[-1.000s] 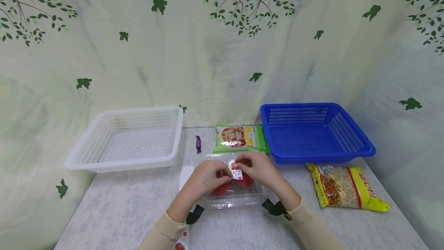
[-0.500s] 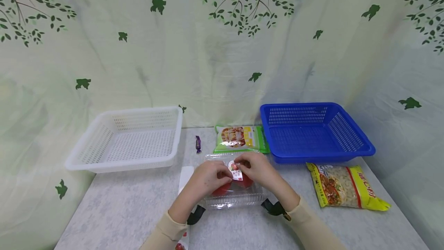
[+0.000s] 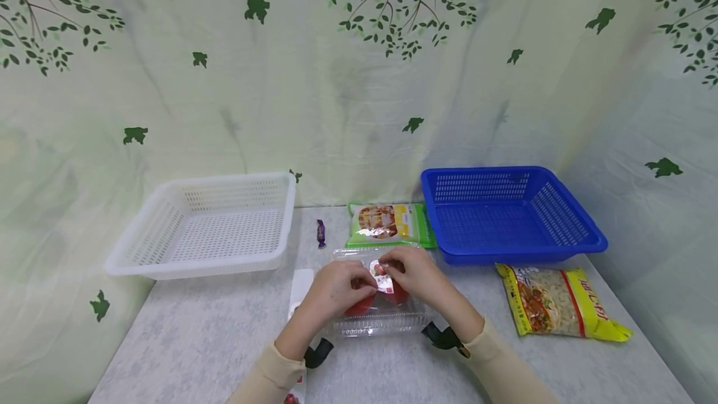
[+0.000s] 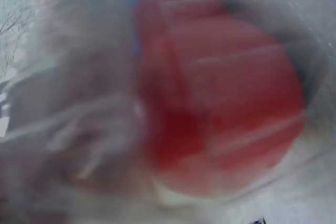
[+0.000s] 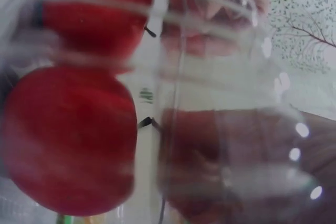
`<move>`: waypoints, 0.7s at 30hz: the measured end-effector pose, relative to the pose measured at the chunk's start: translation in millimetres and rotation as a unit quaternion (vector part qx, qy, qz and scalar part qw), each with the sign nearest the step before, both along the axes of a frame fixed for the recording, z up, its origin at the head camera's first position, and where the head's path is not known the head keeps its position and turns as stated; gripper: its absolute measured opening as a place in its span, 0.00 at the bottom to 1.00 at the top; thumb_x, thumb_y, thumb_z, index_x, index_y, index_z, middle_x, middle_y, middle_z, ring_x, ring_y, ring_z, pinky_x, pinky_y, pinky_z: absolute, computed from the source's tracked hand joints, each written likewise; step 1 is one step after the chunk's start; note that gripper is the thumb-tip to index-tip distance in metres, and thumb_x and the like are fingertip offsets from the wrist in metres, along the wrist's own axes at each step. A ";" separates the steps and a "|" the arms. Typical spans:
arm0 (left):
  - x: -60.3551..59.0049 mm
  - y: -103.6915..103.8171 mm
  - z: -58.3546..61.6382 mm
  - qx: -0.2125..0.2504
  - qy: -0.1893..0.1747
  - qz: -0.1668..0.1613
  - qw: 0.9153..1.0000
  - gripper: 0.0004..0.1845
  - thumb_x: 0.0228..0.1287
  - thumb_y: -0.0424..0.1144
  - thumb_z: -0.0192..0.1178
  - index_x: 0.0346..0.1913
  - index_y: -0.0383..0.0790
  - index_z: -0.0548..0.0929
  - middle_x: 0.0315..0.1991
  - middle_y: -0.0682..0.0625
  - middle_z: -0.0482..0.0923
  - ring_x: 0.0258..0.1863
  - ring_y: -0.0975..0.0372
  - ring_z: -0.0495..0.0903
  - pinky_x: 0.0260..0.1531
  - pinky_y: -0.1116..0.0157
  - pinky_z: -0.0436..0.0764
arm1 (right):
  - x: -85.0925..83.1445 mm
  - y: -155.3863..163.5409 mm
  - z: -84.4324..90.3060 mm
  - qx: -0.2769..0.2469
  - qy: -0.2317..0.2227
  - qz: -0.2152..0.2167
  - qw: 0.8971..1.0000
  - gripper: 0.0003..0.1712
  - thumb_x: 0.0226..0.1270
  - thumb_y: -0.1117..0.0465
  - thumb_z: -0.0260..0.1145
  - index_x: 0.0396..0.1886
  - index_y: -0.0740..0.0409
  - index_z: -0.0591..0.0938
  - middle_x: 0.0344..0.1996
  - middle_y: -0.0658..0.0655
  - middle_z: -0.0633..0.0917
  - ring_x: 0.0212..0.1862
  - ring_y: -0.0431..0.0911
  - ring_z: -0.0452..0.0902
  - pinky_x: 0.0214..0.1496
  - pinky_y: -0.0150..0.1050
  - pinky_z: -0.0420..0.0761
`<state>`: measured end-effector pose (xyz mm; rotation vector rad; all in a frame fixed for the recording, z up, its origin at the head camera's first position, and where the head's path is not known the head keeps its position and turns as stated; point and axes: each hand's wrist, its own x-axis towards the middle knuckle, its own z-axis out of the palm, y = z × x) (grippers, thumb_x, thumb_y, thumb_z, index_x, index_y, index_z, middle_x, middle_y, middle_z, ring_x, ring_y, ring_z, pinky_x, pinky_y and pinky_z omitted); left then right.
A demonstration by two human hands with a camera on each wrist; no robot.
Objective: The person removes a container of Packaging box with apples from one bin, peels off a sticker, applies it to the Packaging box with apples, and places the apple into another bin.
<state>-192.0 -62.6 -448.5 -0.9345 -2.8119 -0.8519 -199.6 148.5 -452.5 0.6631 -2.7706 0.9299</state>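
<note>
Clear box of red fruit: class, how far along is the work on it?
Nothing looks done: the white basket and blue basket hold nothing. In hand: both hands, left hand and right hand, finger the label on the clear box. Two snack packs and a candy lie untouched.

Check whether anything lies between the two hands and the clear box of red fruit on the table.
Nothing visible does. The left hand and the right hand both rest directly on top of the clear box, their fingertips meeting at its label. The green packet lies behind the box, out of the way.
</note>
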 end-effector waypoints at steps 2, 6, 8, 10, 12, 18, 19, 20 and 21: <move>0.5 0.3 -1.2 -0.001 0.008 0.003 1.000 0.03 0.61 0.39 0.77 0.32 0.52 0.93 0.29 0.63 0.84 0.29 0.73 0.76 0.31 0.72 0.75 | -0.2 -0.4 -0.7 -0.002 -0.002 -0.002 1.000 0.08 0.70 0.66 0.73 0.46 0.58 0.92 0.43 0.55 0.93 0.50 0.50 0.89 0.56 0.49 0.87; 1.2 0.3 -2.3 0.003 0.013 0.005 1.000 0.03 0.60 0.39 0.78 0.32 0.52 0.93 0.29 0.63 0.83 0.28 0.73 0.75 0.31 0.72 0.75 | -0.8 -0.7 -1.8 -0.003 -0.003 -0.006 1.000 0.08 0.70 0.67 0.73 0.46 0.57 0.91 0.44 0.54 0.93 0.51 0.50 0.89 0.57 0.50 0.87; 1.1 0.1 -2.9 0.004 0.010 0.005 1.000 0.03 0.60 0.39 0.78 0.32 0.52 0.93 0.28 0.63 0.83 0.28 0.74 0.75 0.31 0.72 0.75 | -1.0 -0.9 -2.2 -0.004 -0.001 -0.008 1.000 0.08 0.70 0.67 0.73 0.46 0.57 0.92 0.44 0.54 0.93 0.51 0.50 0.89 0.56 0.49 0.87; 1.2 0.0 -2.4 0.006 0.007 0.004 1.000 0.03 0.60 0.39 0.78 0.32 0.52 0.93 0.28 0.63 0.84 0.28 0.74 0.75 0.31 0.72 0.75 | -1.1 -1.2 -2.8 -0.005 0.002 -0.010 1.000 0.08 0.69 0.67 0.74 0.46 0.56 0.92 0.44 0.53 0.93 0.50 0.49 0.89 0.55 0.49 0.87; 1.2 -0.1 -1.9 0.008 0.003 0.002 1.000 0.03 0.60 0.39 0.78 0.32 0.52 0.93 0.29 0.63 0.84 0.28 0.74 0.75 0.31 0.72 0.75 | -1.4 -1.3 -3.3 -0.006 0.003 -0.011 1.000 0.08 0.69 0.67 0.74 0.46 0.56 0.92 0.43 0.53 0.93 0.50 0.48 0.89 0.54 0.48 0.87; 0.9 -0.4 -1.2 0.007 -0.016 0.002 1.000 0.02 0.62 0.40 0.77 0.33 0.52 0.93 0.29 0.63 0.84 0.29 0.74 0.75 0.32 0.73 0.76 | -2.0 -1.4 -4.1 -0.007 -0.004 -0.016 1.000 0.07 0.69 0.66 0.74 0.45 0.55 0.92 0.43 0.52 0.93 0.49 0.48 0.89 0.54 0.48 0.87; 0.7 -0.5 -1.3 0.007 -0.016 0.001 1.000 0.02 0.62 0.40 0.77 0.33 0.52 0.93 0.29 0.63 0.84 0.29 0.74 0.75 0.32 0.72 0.76 | -2.1 -1.4 -4.3 -0.006 -0.005 -0.016 1.000 0.07 0.69 0.65 0.74 0.45 0.55 0.92 0.43 0.52 0.93 0.49 0.48 0.89 0.55 0.48 0.87; 0.4 -0.5 -1.6 0.008 -0.015 0.000 1.000 0.02 0.62 0.40 0.77 0.33 0.52 0.93 0.29 0.63 0.84 0.29 0.74 0.75 0.32 0.72 0.76 | -2.0 -1.3 -4.4 -0.006 -0.005 -0.018 1.000 0.07 0.69 0.65 0.74 0.45 0.55 0.92 0.43 0.52 0.93 0.49 0.48 0.89 0.55 0.48 0.87; 0.4 -0.5 -1.5 0.007 -0.014 0.000 1.000 0.02 0.62 0.40 0.77 0.33 0.52 0.93 0.29 0.63 0.84 0.29 0.74 0.75 0.32 0.72 0.76 | -1.9 -1.3 -4.5 -0.005 -0.004 -0.019 1.000 0.07 0.69 0.65 0.74 0.45 0.55 0.92 0.43 0.52 0.93 0.49 0.48 0.89 0.55 0.48 0.87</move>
